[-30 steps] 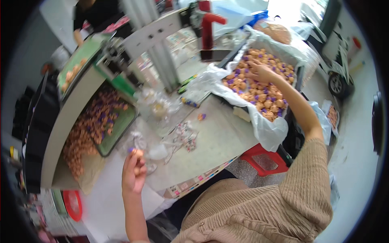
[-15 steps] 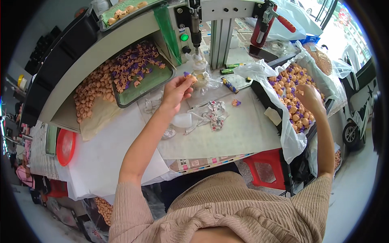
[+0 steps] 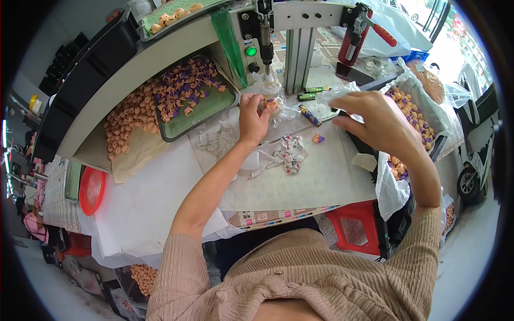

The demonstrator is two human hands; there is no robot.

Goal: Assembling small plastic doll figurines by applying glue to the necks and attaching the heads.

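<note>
My left hand (image 3: 254, 120) is closed, thumb and fingers pinching a small peach-coloured plastic piece (image 3: 271, 105) under the tip of a bench press (image 3: 266, 51). Clear plastic wrap (image 3: 289, 113) surrounds the base at that spot. Held in the air over the near side of a lined tray (image 3: 409, 109), my right hand (image 3: 375, 115) is open, its thumb apart from the fingers and nothing visible between them. That tray carries many peach and purple pieces, partly hidden by the hand. One loose peach-and-purple piece (image 3: 318, 138) lies on the white table covering (image 3: 300, 190).
Left of the press, a green tray (image 3: 206, 115) holds purple-and-peach parts beside a heap of peach heads (image 3: 119, 131). A patterned cloth (image 3: 292, 155), green batteries (image 3: 308, 97), a blue tube (image 3: 309, 115) and a phone (image 3: 353, 74) lie around. A red-handled clamp (image 3: 356, 40) stands behind.
My right hand has left the pieces in the lined tray and moved left, rising above its edge. My left hand has brought its piece right to the spot under the press.
</note>
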